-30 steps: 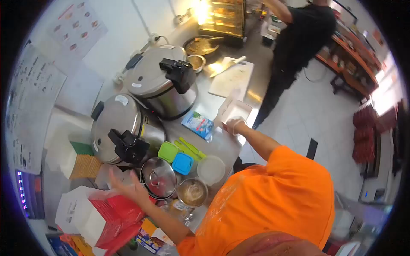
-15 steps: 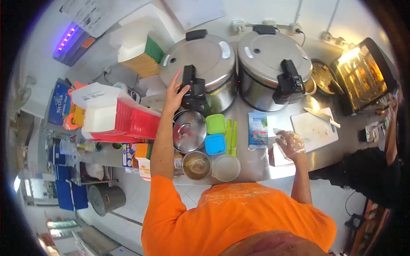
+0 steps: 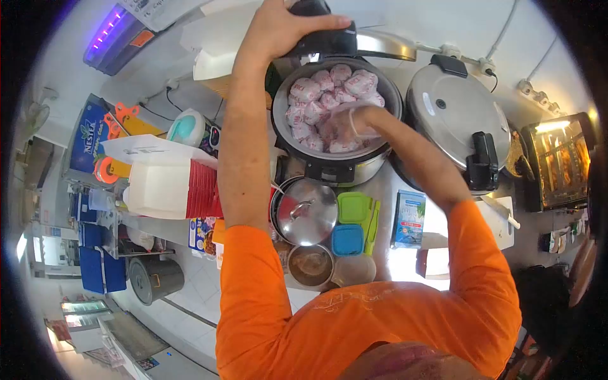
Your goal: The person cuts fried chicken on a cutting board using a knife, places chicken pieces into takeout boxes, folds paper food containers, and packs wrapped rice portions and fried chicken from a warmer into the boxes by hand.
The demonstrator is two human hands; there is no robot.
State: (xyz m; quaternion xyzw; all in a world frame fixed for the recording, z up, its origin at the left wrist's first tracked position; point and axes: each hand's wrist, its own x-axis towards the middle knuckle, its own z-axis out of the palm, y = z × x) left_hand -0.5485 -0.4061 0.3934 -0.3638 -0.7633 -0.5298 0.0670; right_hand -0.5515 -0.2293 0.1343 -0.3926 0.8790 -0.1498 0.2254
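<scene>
The left cooker (image 3: 373, 174) stands open, filled with several white wrapped bundles with pink print (image 3: 315, 113). Its lid is raised, and my left hand (image 3: 278, 30) grips the lid's black handle (image 3: 323, 39) at the top. My right hand (image 3: 354, 122), in a clear plastic glove, reaches inside among the bundles at the right. Its fingers are partly hidden, so whether it holds one is unclear. An open paper box (image 3: 437, 261) sits by the counter's front edge, under my right arm.
A second cooker (image 3: 453, 117), closed, stands at the right. Nearer me are a lidded pot (image 3: 307, 212), green container (image 3: 353, 208), blue container (image 3: 348, 240) and metal bowl (image 3: 310, 264). A knife (image 3: 500, 211) rests on the white board (image 3: 503, 234). Red boxes (image 3: 202, 190) stand left. Another person (image 3: 544, 304) is far right.
The left cooker's lid has been lifted by my left hand, showing the bundles. My right hand has left the counter by the paper box and moved into the cooker.
</scene>
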